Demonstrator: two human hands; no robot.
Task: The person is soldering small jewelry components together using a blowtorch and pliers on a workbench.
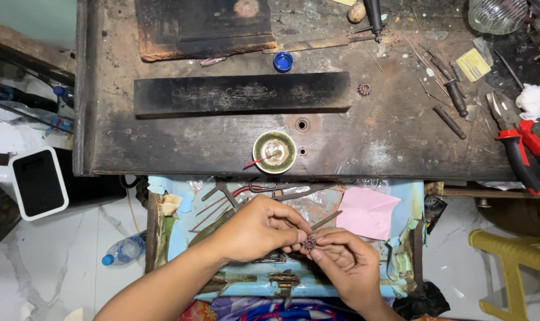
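Glass jar [497, 14] cut by the top edge, far beyond the pliers [518, 144]; flower-shaped piece [308, 242] half-hidden by fingertips.

A small craft workshop, most likely a metalworker's or jeweller's bench, is showing here. A scorched, stained wooden tabletop [181, 148] is carrying a charred black block [241, 93], red-handled pliers [518, 144], slim hand tools [454, 95], a small round dish [274, 151] and a tiny flower-shaped metal piece [364, 89]. Below it, an open drawer [282, 285] is lying crowded with tongs, tweezers and scraps of paper. A plastic bottle [125, 249] is lying on the marble floor [56, 261], and a yellow plastic stool [514, 261] is standing alongside.
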